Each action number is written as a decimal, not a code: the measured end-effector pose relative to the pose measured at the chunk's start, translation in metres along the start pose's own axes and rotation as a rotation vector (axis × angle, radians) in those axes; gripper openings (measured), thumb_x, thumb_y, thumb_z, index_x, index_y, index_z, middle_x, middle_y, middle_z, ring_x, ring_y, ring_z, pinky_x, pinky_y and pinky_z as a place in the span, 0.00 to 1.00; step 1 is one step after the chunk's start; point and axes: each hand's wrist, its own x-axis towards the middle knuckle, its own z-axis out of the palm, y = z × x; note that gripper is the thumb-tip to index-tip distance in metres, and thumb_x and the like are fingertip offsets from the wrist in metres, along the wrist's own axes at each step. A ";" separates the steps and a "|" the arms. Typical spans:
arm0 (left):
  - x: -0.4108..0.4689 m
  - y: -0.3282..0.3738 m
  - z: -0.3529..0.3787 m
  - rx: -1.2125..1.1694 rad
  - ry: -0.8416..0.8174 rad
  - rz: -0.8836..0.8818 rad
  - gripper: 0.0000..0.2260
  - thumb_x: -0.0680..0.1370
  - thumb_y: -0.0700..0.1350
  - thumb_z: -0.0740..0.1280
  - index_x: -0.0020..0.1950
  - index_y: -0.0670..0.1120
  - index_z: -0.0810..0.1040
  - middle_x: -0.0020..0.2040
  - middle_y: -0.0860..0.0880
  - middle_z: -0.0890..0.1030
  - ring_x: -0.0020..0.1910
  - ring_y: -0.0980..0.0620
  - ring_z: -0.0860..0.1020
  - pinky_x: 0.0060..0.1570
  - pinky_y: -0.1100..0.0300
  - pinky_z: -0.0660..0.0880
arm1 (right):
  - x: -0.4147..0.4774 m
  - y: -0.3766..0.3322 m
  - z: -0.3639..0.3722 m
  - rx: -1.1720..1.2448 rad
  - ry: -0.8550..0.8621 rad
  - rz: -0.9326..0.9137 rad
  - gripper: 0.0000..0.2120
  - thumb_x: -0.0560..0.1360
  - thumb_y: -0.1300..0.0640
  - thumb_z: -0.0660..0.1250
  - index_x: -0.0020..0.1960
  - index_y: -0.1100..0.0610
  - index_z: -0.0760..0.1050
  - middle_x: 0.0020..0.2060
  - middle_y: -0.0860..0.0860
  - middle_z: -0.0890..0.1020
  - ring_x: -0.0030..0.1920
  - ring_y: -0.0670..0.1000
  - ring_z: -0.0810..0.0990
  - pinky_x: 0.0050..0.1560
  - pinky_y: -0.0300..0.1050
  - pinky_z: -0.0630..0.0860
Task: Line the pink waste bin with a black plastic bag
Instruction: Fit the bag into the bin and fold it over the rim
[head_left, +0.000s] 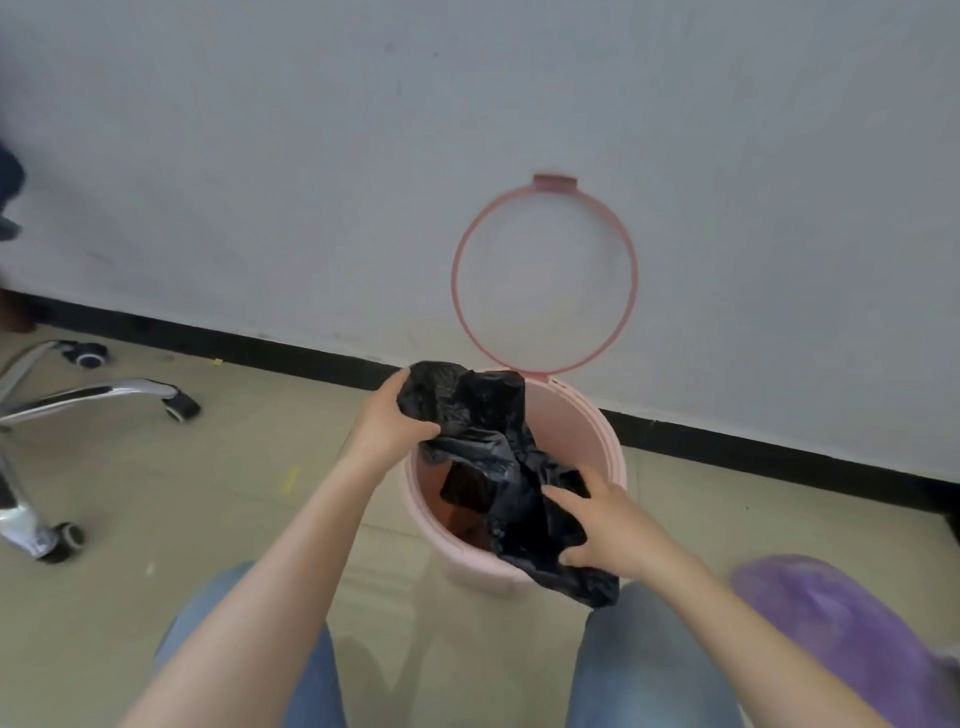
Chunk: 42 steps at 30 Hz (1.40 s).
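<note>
The round pink waste bin (587, 426) stands on the floor against the wall, its pink ring lid (457, 291) swung up and leaning on the wall. A crumpled black plastic bag (498, 441) lies across the bin's mouth and partly inside it, with one corner hanging over the near rim. My left hand (395, 421) grips the bag at the bin's far left rim. At the near right rim, my right hand (608, 525) holds another bunch of the bag. Part of the bin's inside shows dark beneath the bag.
A white wall with a black skirting strip (753, 447) runs behind the bin. A chrome office-chair base with castors (104, 395) stands at the left. A purple object (841, 629) lies at the right. My knees in blue jeans (649, 665) flank the bin.
</note>
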 end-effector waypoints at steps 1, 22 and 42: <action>0.001 0.006 0.006 0.041 0.072 0.068 0.30 0.70 0.32 0.68 0.70 0.44 0.64 0.69 0.40 0.67 0.63 0.42 0.71 0.62 0.56 0.69 | 0.004 0.001 0.000 0.013 0.067 0.052 0.25 0.72 0.56 0.65 0.69 0.52 0.64 0.70 0.58 0.64 0.64 0.60 0.69 0.57 0.49 0.73; 0.012 -0.049 0.037 1.239 -0.652 0.262 0.32 0.69 0.68 0.60 0.68 0.53 0.67 0.70 0.47 0.68 0.73 0.43 0.53 0.71 0.38 0.42 | 0.075 0.013 -0.024 0.710 0.679 0.403 0.14 0.71 0.70 0.59 0.54 0.65 0.77 0.55 0.62 0.80 0.55 0.60 0.77 0.54 0.47 0.72; -0.022 -0.039 0.077 0.936 -0.257 0.529 0.21 0.72 0.36 0.63 0.65 0.44 0.71 0.56 0.41 0.79 0.55 0.42 0.77 0.50 0.53 0.75 | 0.063 0.019 -0.031 0.816 0.656 0.370 0.11 0.76 0.62 0.58 0.34 0.59 0.66 0.29 0.54 0.73 0.30 0.55 0.72 0.36 0.47 0.75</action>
